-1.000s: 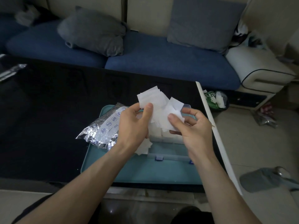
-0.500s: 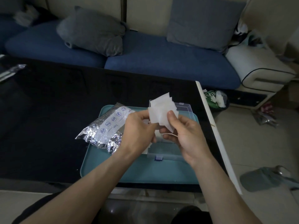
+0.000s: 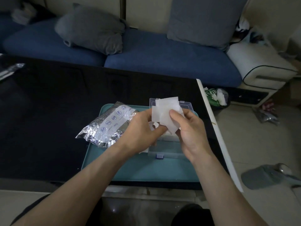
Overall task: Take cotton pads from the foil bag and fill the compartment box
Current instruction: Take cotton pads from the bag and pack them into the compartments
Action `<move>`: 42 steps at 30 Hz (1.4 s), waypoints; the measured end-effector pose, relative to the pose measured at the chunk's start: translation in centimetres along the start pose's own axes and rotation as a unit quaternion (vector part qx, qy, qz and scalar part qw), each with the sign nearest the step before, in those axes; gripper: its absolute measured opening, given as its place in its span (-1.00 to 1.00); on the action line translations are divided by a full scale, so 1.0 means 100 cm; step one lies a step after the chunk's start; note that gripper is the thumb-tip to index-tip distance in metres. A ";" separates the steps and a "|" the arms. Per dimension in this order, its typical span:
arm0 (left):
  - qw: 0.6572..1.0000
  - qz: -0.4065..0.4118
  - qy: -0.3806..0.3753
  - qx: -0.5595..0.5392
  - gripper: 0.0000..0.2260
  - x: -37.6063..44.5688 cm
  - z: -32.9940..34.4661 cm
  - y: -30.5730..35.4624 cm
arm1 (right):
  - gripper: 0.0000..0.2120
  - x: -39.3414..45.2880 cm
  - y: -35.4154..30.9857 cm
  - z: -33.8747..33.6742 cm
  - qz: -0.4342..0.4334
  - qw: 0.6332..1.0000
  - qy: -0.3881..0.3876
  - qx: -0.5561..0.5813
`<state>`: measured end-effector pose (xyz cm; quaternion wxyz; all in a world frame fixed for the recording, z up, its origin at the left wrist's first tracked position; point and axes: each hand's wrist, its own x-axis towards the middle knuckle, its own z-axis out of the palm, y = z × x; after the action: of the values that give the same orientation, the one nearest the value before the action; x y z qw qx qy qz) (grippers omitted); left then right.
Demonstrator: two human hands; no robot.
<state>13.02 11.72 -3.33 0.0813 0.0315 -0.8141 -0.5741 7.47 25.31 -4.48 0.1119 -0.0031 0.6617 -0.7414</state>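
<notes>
Foil bag label reads "Date"

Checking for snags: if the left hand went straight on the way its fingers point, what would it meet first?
Probably the cotton pads it already pinches with the right hand; behind them, the box lid, though depth is unclear.

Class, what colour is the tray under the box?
Teal, clearest in the head view.

Black table with a teal tray.
A crumpled foil scrap lies at its far left edge.
</notes>
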 end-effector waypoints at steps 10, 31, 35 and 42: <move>0.997 -0.053 -0.049 0.017 -0.89 0.003 -0.008 -0.002 | -0.69 0.001 0.003 0.000 -0.057 0.998 -0.001 -0.025; 0.985 -0.156 -0.070 0.019 -0.87 0.010 -0.019 -0.018 | -0.60 0.016 -0.017 -0.045 0.058 0.992 -0.109 0.032; 0.993 -0.109 -0.047 0.011 -0.92 0.008 -0.016 -0.015 | -0.54 0.014 -0.006 -0.042 0.076 0.979 -0.156 -0.110; 0.993 -0.095 -0.042 0.060 -0.92 0.009 -0.016 -0.017 | -0.57 0.017 -0.007 -0.048 0.083 0.969 -0.155 -0.171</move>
<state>12.37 9.49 -4.36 -0.0097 0.0892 -0.8431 -0.5303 4.99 29.83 -4.67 0.2721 -0.0824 0.7512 -0.5957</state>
